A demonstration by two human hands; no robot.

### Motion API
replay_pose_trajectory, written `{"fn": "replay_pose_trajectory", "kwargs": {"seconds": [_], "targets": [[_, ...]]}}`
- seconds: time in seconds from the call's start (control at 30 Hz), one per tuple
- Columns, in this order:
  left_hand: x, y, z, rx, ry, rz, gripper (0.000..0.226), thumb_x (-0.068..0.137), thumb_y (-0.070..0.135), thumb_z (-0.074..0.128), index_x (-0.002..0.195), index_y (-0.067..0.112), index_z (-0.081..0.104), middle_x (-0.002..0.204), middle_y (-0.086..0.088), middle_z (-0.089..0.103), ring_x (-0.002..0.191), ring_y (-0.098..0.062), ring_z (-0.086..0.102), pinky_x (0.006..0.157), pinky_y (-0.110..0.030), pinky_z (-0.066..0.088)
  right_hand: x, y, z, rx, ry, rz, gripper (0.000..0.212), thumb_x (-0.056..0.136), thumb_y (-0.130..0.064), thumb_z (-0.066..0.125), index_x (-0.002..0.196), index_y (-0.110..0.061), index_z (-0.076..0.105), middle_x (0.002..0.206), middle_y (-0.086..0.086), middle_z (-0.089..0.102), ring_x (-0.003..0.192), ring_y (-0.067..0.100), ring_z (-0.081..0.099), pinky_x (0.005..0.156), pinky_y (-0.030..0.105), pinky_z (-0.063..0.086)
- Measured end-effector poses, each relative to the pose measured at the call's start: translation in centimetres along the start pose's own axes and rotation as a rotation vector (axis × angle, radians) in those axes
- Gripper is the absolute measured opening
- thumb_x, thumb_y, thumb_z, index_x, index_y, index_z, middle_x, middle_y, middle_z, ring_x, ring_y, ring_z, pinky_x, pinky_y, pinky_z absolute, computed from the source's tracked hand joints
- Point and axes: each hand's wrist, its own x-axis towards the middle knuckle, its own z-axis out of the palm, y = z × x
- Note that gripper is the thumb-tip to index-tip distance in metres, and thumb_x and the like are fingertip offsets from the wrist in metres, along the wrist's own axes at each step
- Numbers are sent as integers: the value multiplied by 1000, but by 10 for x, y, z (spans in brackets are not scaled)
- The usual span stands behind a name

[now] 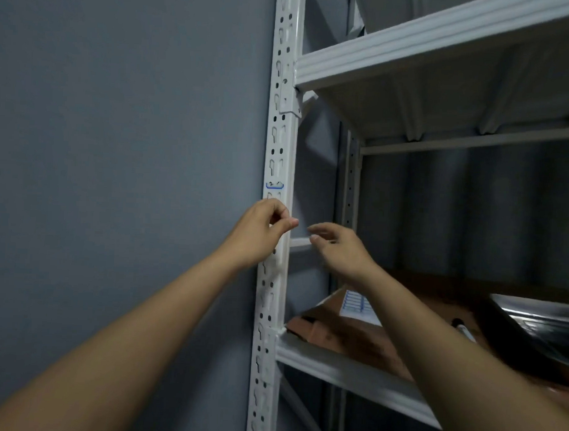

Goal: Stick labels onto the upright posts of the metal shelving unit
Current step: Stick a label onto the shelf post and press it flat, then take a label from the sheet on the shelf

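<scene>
Above curled left fingers point(278, 215): stuck label point(274, 185).

Your left hand point(260, 229) is raised against the white perforated metal upright post point(277, 144) of the shelving unit, its fingers point(278, 212) curled and the thumb meeting them in a pinch; whether anything lies in the pinch cannot be told. Just above it, a blue-edged label point(274, 186) sits on the post. Your right hand point(338, 249) hovers just beside the post, blurred, fingers loosely curved and holding nothing. Lower right, a white sheet of blue-edged labels point(357, 305) lies on brown cardboard point(337, 339) on the white metal shelf point(352, 372). A grey wall point(118, 145) stands left.
</scene>
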Motion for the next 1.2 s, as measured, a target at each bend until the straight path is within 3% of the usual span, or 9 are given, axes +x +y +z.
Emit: {"fn": "replay_pose_trajectory", "kwargs": {"seconds": [0.1,0.2,0.3,0.4,0.53,0.7,0.9,1.03,1.2], "targets": [[-11,21,13,-8,-66,-31,21,91,21,60,72,20,51,86,-10,65,79,-20,58,75,-33,47,-18,-2,-23,12,5,5,20,97,-15,52,109,-12,69,96,0,66,85,11,58,78,28,49],[-18,43,30,-57,-114,-52,18,90,20,61,74,18,54,87,-14,68,84,-25,62,77,-35,49,-40,-11,-43,223,83,10,19,96,-8,53,91,-14,70,77,1,65,67,9,58,61,23,48],[-25,63,48,-151,-144,-54,16,90,17,61,75,19,57,84,-9,67,85,-24,63,80,-37,50,-64,-18,-62,299,97,-10,16,94,-5,56,89,-11,70,77,3,67,66,9,60,62,24,52],[-32,84,62,-306,-166,-80,14,92,12,58,79,19,61,85,-2,67,87,-16,63,79,-24,50,-87,-15,-82,352,134,-67,14,92,-2,59,92,-9,70,80,4,70,69,7,66,68,23,56],[-42,102,78,-460,-184,-166,17,94,16,56,83,22,67,95,-3,69,98,-18,63,82,-30,50,-107,-2,-102,121,246,-189,12,86,-12,69,97,-14,75,89,-2,75,86,5,70,78,23,56],[-53,124,86,-614,-194,-252,15,93,18,57,87,22,70,101,-4,70,101,-16,63,72,-22,49,-118,-4,-119,8,411,-215,8,82,-21,74,88,-17,77,79,-12,71,76,-9,63,67,6,46],[-61,140,91,-731,-129,-362,9,86,17,66,80,21,72,84,1,71,88,-12,65,72,-21,49,-123,0,-118,-67,542,-261,7,84,-13,70,81,-19,73,79,-9,67,75,-3,60,70,6,44],[-60,136,103,-677,-66,-406,5,85,20,68,82,20,71,83,3,70,83,-10,63,67,-20,48,-120,22,-126,-6,573,-75,13,88,-14,64,82,-22,72,77,-9,69,78,9,65,78,31,55],[-59,136,133,-617,-142,-417,6,87,18,65,83,16,69,79,0,65,75,-10,58,60,-19,44,-121,66,-177,-295,490,261,21,96,-22,53,97,-15,73,101,5,71,97,22,62,87,36,51]]}}
